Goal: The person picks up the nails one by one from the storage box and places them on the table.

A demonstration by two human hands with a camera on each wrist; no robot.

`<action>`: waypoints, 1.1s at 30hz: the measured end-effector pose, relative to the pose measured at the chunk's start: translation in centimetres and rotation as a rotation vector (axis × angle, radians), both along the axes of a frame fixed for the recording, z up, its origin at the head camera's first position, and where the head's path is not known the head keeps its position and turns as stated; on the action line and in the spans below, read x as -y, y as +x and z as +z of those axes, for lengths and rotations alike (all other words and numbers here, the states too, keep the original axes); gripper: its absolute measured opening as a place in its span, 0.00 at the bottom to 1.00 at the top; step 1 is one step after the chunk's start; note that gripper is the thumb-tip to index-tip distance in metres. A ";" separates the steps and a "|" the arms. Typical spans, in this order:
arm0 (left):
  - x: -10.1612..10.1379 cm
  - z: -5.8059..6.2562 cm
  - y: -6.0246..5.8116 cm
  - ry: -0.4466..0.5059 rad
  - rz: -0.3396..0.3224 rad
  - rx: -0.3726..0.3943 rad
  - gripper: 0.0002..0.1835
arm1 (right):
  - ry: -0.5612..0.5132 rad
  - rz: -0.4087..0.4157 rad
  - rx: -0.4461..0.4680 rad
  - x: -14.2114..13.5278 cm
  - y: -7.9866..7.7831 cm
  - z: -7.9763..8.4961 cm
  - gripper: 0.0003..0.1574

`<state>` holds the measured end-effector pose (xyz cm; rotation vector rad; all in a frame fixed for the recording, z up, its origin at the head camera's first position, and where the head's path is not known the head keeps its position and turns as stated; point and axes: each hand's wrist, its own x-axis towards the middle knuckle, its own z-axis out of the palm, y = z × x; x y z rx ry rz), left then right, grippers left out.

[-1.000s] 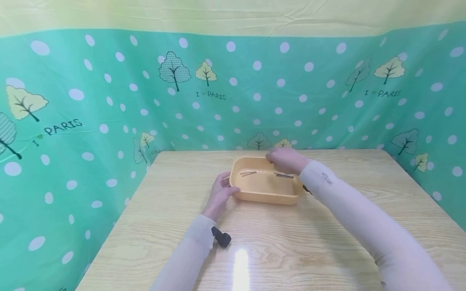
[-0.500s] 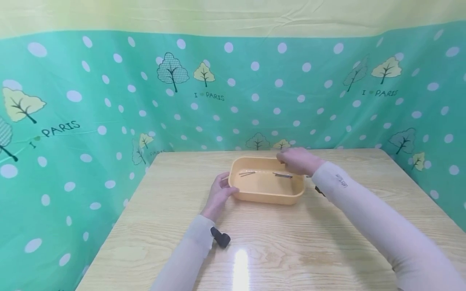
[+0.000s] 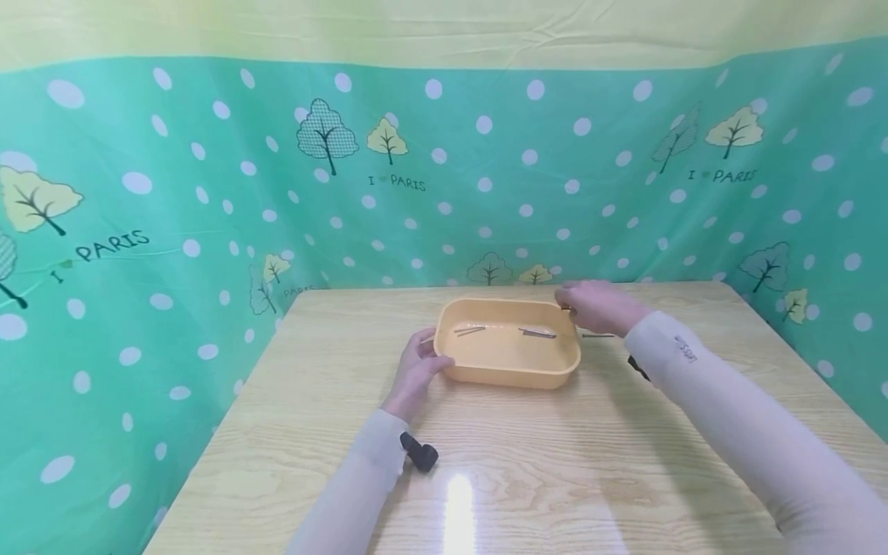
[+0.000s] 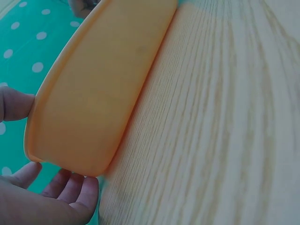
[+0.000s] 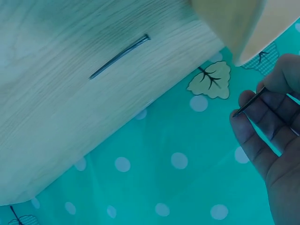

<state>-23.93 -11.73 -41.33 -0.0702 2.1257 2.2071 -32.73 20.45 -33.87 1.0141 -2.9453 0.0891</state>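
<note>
A shallow yellow-orange plastic basin [image 3: 506,378] stands on the wooden table. My left hand [image 3: 415,371] grips its left end, thumb at the rim and fingers against the outer wall, as the left wrist view also shows. Inside lie several thin dark nails [image 3: 537,333], in a left and a right group. Close to the far right corner of the basin, my right hand [image 3: 602,306] pinches a nail [image 5: 251,101] between thumb and fingertips. On the table to the right of the basin lies another nail [image 5: 119,56], partly hidden by the right hand and sleeve in the head view.
Around the back and sides of the table [image 3: 527,462] hangs a green curtain [image 3: 416,254] with white dots and printed trees. Black camera mounts show at both wrists, the left one [image 3: 419,453] beside the sleeve.
My right hand has moved right, from above the basin's far rim to its far right corner. The nail on the table has come into view beside it. The left hand keeps its grip.
</note>
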 end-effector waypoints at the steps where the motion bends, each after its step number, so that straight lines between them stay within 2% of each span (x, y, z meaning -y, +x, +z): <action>1: 0.0 0.0 0.0 -0.007 -0.002 0.005 0.41 | -0.004 0.002 -0.008 -0.3 0.0 -0.1 0.10; 5: 0.2 -1.6 -1.1 -0.002 0.004 0.018 0.43 | -0.035 0.000 -0.010 -1.2 0.2 -0.4 0.12; 8: 0.2 -2.0 -1.3 0.007 0.015 0.013 0.43 | -0.036 -0.005 -0.013 -1.8 0.3 -0.8 0.13; 13: 0.1 -2.1 -1.2 0.013 0.033 -0.006 0.42 | -0.016 -0.011 -0.041 -2.8 0.3 -1.3 0.13; 19: 0.0 -2.0 -1.1 0.035 0.044 -0.021 0.41 | -0.008 -0.019 -0.028 -3.8 0.5 -2.3 0.13; 33: 0.0 -2.0 -1.2 0.049 0.014 -0.012 0.42 | 0.030 -0.013 -0.032 -4.9 0.4 -4.9 0.10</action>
